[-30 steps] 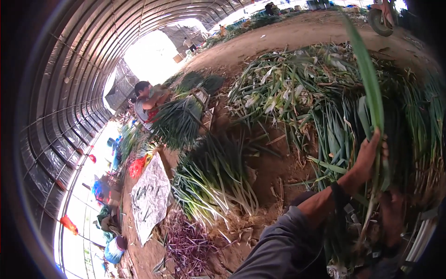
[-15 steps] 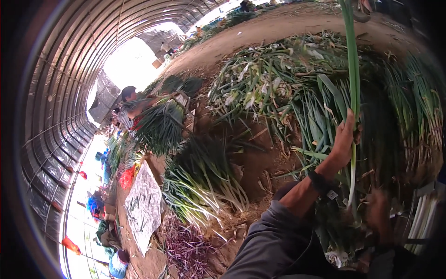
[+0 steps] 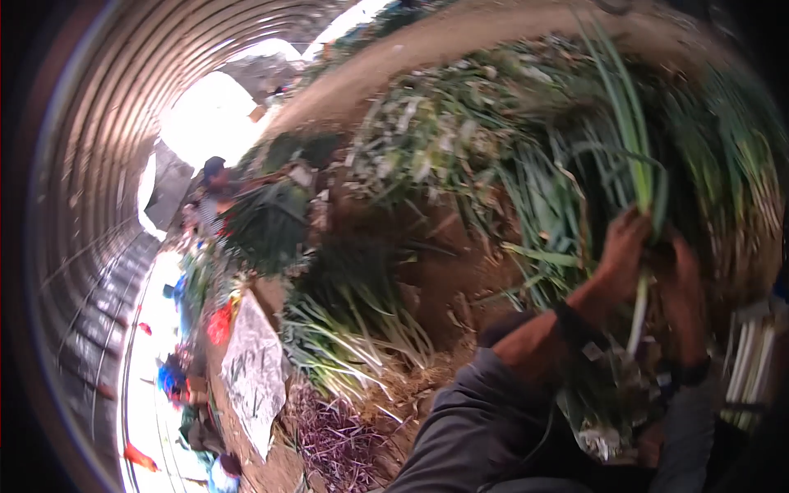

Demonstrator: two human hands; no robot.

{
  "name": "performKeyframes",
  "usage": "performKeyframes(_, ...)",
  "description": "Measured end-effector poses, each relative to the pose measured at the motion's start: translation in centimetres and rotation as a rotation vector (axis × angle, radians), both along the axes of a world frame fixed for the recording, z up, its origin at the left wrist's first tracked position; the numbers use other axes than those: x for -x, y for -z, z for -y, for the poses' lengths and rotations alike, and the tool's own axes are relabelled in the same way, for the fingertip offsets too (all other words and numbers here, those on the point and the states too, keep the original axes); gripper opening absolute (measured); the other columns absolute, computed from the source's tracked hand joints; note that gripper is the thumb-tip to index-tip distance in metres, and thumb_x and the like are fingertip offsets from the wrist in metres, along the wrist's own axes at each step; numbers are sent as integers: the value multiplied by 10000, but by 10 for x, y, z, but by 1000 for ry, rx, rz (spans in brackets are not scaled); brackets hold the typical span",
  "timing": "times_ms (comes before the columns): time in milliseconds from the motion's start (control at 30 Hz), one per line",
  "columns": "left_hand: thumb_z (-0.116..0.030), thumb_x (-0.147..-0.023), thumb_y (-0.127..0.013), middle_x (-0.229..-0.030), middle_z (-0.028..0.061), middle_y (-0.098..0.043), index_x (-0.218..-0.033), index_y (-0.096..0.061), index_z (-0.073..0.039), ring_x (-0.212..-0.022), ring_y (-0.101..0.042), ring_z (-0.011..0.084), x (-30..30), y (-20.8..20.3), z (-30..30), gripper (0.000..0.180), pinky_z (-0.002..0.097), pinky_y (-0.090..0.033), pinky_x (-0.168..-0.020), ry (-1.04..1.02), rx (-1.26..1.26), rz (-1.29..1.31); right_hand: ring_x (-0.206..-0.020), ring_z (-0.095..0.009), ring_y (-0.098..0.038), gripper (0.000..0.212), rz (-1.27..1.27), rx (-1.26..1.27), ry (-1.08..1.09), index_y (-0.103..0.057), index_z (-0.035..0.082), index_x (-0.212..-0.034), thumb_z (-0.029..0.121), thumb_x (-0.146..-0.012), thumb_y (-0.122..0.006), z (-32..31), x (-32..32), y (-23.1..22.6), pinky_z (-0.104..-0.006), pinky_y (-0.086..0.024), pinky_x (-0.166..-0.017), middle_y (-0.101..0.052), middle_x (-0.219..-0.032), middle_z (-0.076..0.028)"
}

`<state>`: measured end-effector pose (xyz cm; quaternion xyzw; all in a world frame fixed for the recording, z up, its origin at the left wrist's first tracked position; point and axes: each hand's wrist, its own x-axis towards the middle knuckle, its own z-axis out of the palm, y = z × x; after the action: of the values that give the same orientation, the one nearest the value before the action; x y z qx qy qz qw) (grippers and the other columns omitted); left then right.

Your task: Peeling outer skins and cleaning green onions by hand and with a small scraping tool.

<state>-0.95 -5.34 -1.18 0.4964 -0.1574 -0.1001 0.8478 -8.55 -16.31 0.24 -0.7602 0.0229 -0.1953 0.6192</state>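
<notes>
A long green onion (image 3: 634,144) stands nearly upright in front of me, its leaves fanning upward and its pale stalk (image 3: 638,316) pointing down. My left hand (image 3: 622,251) is closed around it where the leaves begin. Right beside it, my right hand (image 3: 678,267) is closed at the same spot, its fingers partly shadowed and blurred against the onion. One leaf bends over on the right side of the onion, just above the hands. Behind them lies a heap of green onions (image 3: 534,197) with long dark leaves.
Trimmed leaves (image 3: 444,123) form a large pile beyond. Onions with white stalks (image 3: 362,329) lie on the soil at left, near purplish scraps (image 3: 337,440) and a pale sheet (image 3: 251,370). Another person (image 3: 215,185) handles a leafy bundle. More onions (image 3: 727,164) stand at right.
My right hand has risen from the stalk's lower end to meet my left hand. The onion has dropped lower, its leaves have spread, and one leaf now bends over.
</notes>
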Motion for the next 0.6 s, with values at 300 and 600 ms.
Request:
performKeyframes(300,-118,-1004,-576,-964,121,-671,-1091,-550,-42,-866,-666,219,-16,-6,-4,118,333,-570,-774,232,273,-245,-882,-93,-598,169,77,-44,-157,-671,39,-1000,90,-873,-768,6,-12,-9,-259,-508,-748,-666,-907,-16)
performKeyframes(600,-119,-980,-649,-841,37,-568,-1086,-535,-96,-693,-572,132,-51,-17,-43,157,264,-517,-566,-27,417,-263,-632,-54,-547,126,-3,-625,-206,-625,40,-989,110,-932,-714,-1,56,-4,-233,-445,-544,-632,-794,-5)
